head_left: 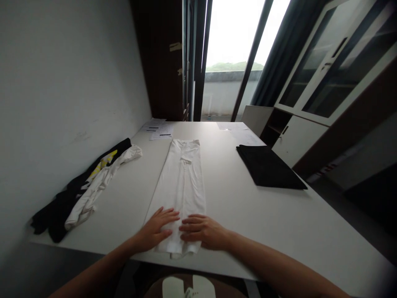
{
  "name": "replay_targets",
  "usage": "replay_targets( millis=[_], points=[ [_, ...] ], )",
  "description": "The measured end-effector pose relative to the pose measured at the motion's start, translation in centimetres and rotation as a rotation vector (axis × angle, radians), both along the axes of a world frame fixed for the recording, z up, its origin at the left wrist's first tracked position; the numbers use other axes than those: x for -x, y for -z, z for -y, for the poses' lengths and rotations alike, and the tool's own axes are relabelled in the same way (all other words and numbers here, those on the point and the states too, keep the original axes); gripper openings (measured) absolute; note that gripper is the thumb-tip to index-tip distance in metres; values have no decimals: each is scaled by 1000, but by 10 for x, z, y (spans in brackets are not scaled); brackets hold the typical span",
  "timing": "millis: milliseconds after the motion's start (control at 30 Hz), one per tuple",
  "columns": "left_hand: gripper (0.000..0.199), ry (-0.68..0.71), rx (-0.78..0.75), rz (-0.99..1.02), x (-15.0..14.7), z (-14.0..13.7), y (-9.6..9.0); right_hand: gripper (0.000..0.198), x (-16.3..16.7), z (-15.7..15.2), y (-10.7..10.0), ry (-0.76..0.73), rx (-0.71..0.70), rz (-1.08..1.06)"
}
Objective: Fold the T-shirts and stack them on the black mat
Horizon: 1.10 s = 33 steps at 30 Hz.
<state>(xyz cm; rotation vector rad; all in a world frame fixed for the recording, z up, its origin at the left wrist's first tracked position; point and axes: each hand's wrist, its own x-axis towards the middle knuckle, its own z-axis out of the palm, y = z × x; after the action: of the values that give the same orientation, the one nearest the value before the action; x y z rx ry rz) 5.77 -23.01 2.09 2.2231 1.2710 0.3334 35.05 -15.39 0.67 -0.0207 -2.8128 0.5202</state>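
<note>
The white trousers (192,186) (I judge by the waistband-like far end and a tie-like strip) lie flat on the middle of the white table (229,207). Their long axis runs away from the person, toward the window (232,37), and the hems are at the near table edge. The left hand (155,229) and the right hand (206,231) rest on the lower part and hide some cloth; fingers are extended, slightly spread. Both forearms are cut off by the frame. At left, a black garment (72,186) is partly covered by a crumpled white garment (104,182); its yellow print (104,163) is hard to make out. At right lies a folded black cloth (273,167). The writing on the papers (161,134) is too small to read.
</note>
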Motion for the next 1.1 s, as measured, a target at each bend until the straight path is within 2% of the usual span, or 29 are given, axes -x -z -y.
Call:
replay_targets(
  millis=[67, 167, 267, 433, 533, 600, 700, 833, 967, 1100],
  points=[
    [47, -53, 23, 58, -2, -1, 0, 40, 0, -1, 5, 9, 21, -19],
    [44, -63, 11, 63, -6, 1, 2, 39, 2, -1, 9, 17, 54, -34],
    [43, -83, -5, 87, -8, 1, 5, 43, 3, 1, 5, 32, 60, -18],
    [38, -249, 36, 290, -10, -4, 12, 54, 3, 5, -8, 10, 59, 44],
    [35, -286, 58, 359, -11, -12, 10, 54, 4, 7, -11, -4, 88, 63],
    [34, -280, 9, 343, -11, -23, 7, 53, 5, 6, -8, -4, 123, 72],
    [34, -234, -122, 224, -5, -55, 6, 48, 6, 6, 0, 10, 208, 36],
    [41, -178, -260, -42, 11, -122, 20, 39, 6, 6, 5, 40, 347, -23],
    [53, -180, -293, -286, 31, -188, 43, 35, 0, 5, -11, 45, 473, -29],
    [59, -168, -320, -398, 42, -237, 55, 34, -11, 1, -29, 44, 605, -39]
  ],
)
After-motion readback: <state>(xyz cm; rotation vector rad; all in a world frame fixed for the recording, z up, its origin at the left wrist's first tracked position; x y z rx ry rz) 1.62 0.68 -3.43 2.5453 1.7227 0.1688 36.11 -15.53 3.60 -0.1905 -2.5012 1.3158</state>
